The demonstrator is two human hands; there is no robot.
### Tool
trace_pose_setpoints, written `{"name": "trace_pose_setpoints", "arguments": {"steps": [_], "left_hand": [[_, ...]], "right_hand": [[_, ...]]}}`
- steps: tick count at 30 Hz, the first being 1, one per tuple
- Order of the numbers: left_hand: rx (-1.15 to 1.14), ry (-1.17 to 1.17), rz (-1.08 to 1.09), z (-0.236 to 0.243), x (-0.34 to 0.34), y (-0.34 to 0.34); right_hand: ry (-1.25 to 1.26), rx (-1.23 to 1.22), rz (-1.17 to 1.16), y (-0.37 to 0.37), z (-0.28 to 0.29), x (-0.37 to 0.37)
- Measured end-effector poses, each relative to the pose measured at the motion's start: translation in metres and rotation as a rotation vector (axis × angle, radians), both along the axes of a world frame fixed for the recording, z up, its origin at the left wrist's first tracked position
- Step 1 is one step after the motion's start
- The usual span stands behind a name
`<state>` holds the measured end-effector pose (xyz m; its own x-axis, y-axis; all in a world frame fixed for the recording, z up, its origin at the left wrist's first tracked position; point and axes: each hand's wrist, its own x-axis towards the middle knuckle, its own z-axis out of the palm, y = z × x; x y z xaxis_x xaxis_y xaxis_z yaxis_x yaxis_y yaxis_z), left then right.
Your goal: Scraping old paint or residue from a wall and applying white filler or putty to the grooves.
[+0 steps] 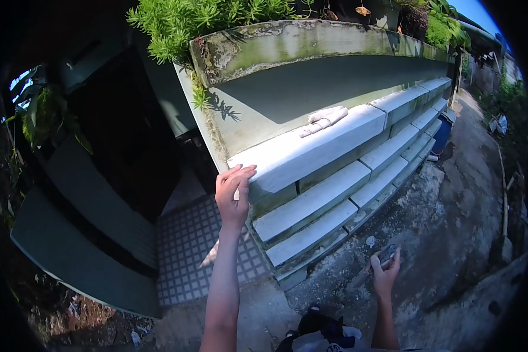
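At the near left corner of the top white ledge (317, 149), my left hand (232, 188) rests with its fingers laid over the edge. Nothing shows in its grasp. My right hand (386, 273) is lower and to the right, above the ground, with thumb and fingers closed around a small dark grey object (388, 253). Its exact kind is not clear. A pale pinkish rolled bundle (324, 121), perhaps cloth, lies on the sunlit ledge against the wall, apart from both hands.
Stepped white ledges (314, 214) run away to the right below the top one. A mossy planter (311, 44) with green plants (211, 23) overhangs them. Checkered tiles (188, 258) lie left, beside a dark doorway. A blue container (443, 132) stands along the rough concrete path (469, 176).
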<state>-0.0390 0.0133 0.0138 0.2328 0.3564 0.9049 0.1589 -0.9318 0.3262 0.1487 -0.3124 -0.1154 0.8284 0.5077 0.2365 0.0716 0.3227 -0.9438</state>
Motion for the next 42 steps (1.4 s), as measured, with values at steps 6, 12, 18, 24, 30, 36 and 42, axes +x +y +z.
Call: {"name": "trace_pose_setpoints", "arguments": {"steps": [6, 12, 18, 24, 30, 36, 42], "left_hand": [[0.036, -0.082, -0.116, 0.005, 0.005, 0.014], [0.081, -0.159, -0.076, -0.005, 0.014, 0.021], [0.140, -0.243, -0.039, -0.010, 0.022, 0.028], [0.198, -0.290, -0.095, -0.012, 0.025, 0.039], [0.187, -0.294, -0.098, -0.013, 0.027, 0.042], [0.178, -0.305, -0.095, -0.014, 0.030, 0.040], [0.165, -0.314, -0.085, -0.016, 0.028, 0.038]], "right_hand": [[-0.112, 0.470, 0.102, 0.104, 0.055, -0.020], [-0.165, 0.758, 0.039, 0.186, 0.123, -0.038], [0.205, 0.924, -0.225, 0.223, 0.151, -0.039], [0.221, 0.935, -0.201, 0.254, 0.134, -0.053], [0.233, 0.879, -0.039, 0.266, 0.133, -0.051], [0.228, 1.039, -0.098, 0.253, 0.129, -0.039], [0.233, 1.095, -0.052, 0.252, 0.110, -0.038]]}}
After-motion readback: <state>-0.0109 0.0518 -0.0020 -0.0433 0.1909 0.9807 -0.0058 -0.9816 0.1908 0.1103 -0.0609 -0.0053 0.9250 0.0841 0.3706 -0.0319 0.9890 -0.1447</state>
